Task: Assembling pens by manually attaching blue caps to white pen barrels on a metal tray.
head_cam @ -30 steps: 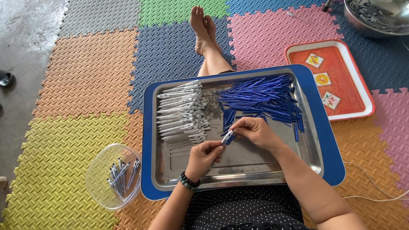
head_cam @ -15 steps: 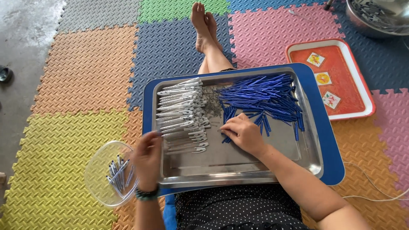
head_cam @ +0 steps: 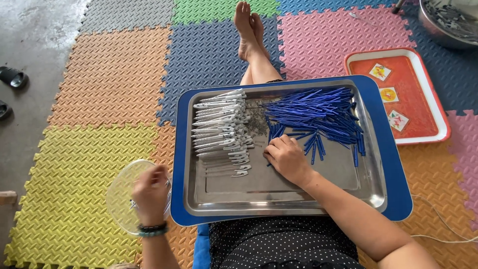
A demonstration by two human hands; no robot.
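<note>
Metal bowl [head_cam: 448, 25] cut off top-right

2 trays [head_cam: 393, 149] [head_cam: 438, 114], 1 clear tub [head_cam: 119, 199], 3 cards [head_cam: 389, 94].

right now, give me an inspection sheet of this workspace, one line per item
surface: steel tray set on a blue board across the lap, over coloured foam floor mats.
job's things: pile of blue sticks at the tray's upper right; row of white clips at its left; small grey bits between them; clear round tub beside the tray's left edge.
clutter: red tray with three small packets; metal bowl of dark parts.
grippers: left hand over the tub; right hand on the tray at the blue sticks.
cables: thin white cord at right.
surroundings: sandals on bare concrete.
</note>
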